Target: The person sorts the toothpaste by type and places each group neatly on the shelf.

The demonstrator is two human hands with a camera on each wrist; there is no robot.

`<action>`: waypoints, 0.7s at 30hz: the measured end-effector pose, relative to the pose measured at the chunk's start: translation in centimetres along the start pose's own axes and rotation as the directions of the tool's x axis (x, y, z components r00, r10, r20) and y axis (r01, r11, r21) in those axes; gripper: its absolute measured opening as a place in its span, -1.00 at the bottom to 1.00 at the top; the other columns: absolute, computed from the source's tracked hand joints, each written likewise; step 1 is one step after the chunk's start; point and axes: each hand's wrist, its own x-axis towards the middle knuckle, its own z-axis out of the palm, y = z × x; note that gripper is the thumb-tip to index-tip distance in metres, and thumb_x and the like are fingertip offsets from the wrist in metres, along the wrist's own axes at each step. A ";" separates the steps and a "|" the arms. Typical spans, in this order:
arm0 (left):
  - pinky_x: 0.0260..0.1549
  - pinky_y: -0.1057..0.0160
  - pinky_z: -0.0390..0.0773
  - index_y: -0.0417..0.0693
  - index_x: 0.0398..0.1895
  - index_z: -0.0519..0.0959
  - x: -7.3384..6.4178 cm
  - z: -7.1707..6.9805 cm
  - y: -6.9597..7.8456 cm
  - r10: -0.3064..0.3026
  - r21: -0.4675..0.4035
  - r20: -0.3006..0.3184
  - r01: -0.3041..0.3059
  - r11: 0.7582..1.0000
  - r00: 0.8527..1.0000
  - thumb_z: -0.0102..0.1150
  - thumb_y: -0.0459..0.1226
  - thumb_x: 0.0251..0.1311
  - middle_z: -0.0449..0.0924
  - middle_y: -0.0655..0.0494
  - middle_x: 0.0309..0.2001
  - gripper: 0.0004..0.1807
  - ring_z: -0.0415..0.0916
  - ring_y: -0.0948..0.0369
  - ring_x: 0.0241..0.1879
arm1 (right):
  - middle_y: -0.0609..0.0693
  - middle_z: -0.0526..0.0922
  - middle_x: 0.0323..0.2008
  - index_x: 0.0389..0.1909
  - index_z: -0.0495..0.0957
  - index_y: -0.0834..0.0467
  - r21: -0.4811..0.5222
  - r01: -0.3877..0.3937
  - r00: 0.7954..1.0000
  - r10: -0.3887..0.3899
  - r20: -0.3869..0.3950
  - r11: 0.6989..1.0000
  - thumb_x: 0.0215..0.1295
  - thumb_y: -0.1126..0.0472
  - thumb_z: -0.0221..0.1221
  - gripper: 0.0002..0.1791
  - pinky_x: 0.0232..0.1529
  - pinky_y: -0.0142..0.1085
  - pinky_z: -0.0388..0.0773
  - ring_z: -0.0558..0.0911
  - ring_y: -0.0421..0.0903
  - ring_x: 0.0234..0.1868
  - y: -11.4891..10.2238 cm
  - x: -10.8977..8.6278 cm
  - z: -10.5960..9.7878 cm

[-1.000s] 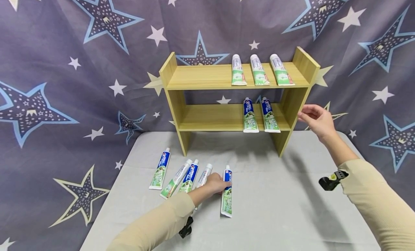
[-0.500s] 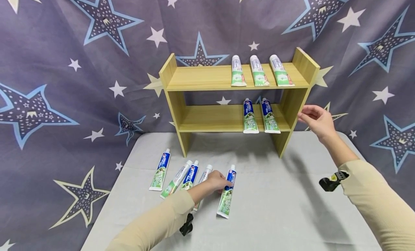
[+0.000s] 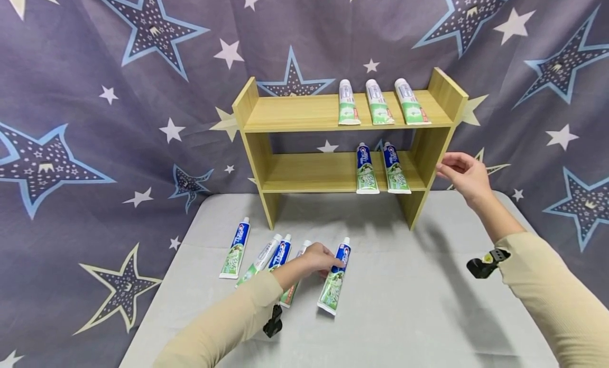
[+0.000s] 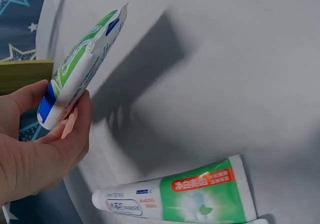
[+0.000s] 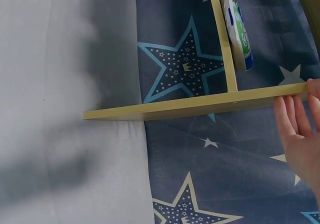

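Your left hand (image 3: 320,259) is closed in a pinch on a blue-and-green tube (image 3: 334,284), thumb on its blue part and fingers beneath; the left wrist view shows the tube held up off the grey table (image 3: 404,310), its shadow set apart from it. The tube's cap end points to the far side, its flat crimped end to the near side. Your right hand (image 3: 466,177) has thumb and fingers closed on the edge of the wooden rack (image 3: 309,171), at its right side panel. To the left of the tube you hold, four more tubes (image 3: 235,251) lie on the table, alternating blue-and-green with white-and-green; your left arm partly covers the nearer ones. On the rack, three white-and-green tubes (image 3: 379,104) lie side by side towards the right of the top board, and two blue tubes (image 3: 367,172) towards the right of the lower board.
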 end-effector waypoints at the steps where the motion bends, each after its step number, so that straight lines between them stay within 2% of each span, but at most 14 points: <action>1: -0.37 0.26 0.75 -0.33 -0.26 0.60 0.1 0.0 0.1 -0.002 0.000 0.005 0.002 1.000 1.000 0.42 -0.26 -0.01 0.67 -0.13 -0.34 -0.67 0.51 0.28 -0.59 | -0.21 0.68 -0.46 -0.31 0.60 0.07 -0.003 -0.003 1.000 0.003 -0.003 1.000 0.15 0.47 0.25 -0.77 -0.37 -0.56 0.69 0.66 -0.37 -0.43 0.0 0.0 0.0; 6: -0.43 0.29 0.75 -0.35 -0.27 0.60 0.5 -0.4 0.4 -0.020 -0.064 0.057 0.024 0.998 0.998 0.41 -0.29 -0.01 0.64 -0.03 -0.46 -0.69 0.49 0.30 -0.62 | -0.22 0.68 -0.46 -0.31 0.60 0.06 -0.018 -0.016 1.000 0.016 -0.016 1.000 0.15 0.47 0.25 -0.77 -0.38 -0.57 0.68 0.66 -0.37 -0.43 0.0 0.0 0.0; 12: -0.53 0.41 0.68 -0.38 -0.19 0.54 1.0 -1.7 1.3 -0.075 -0.183 0.157 0.104 0.978 0.985 0.33 -0.34 0.07 0.53 0.09 -0.54 -0.70 0.48 0.30 -0.58 | -0.23 0.67 -0.47 -0.33 0.59 0.05 -0.006 -0.016 1.000 0.015 -0.021 1.000 0.15 0.50 0.22 -0.74 -0.39 -0.57 0.68 0.66 -0.38 -0.43 -0.3 0.0 -0.2; 16: -0.54 0.44 0.67 -0.34 -0.17 0.54 1.0 -2.6 1.9 -0.085 -0.201 0.169 0.119 0.972 0.982 0.32 -0.31 0.09 0.56 0.11 -0.52 -0.70 0.49 0.31 -0.57 | -0.23 0.67 -0.47 -0.33 0.59 0.06 0.008 -0.015 1.000 0.015 -0.023 1.000 0.16 0.51 0.21 -0.74 -0.39 -0.57 0.68 0.66 -0.38 -0.43 -0.4 -0.1 -0.3; 21: -0.58 0.45 0.65 -0.28 -0.23 0.53 0.7 -3.8 2.1 -0.092 -0.233 0.198 0.138 0.963 0.976 0.32 -0.30 0.11 0.59 0.09 -0.51 -0.76 0.52 0.30 -0.58 | -0.26 0.66 -0.47 -0.31 0.56 0.05 -0.042 -0.033 0.999 0.032 -0.017 0.999 0.18 0.50 0.19 -0.74 -0.38 -0.58 0.68 0.65 -0.39 -0.43 -0.5 -0.2 -0.2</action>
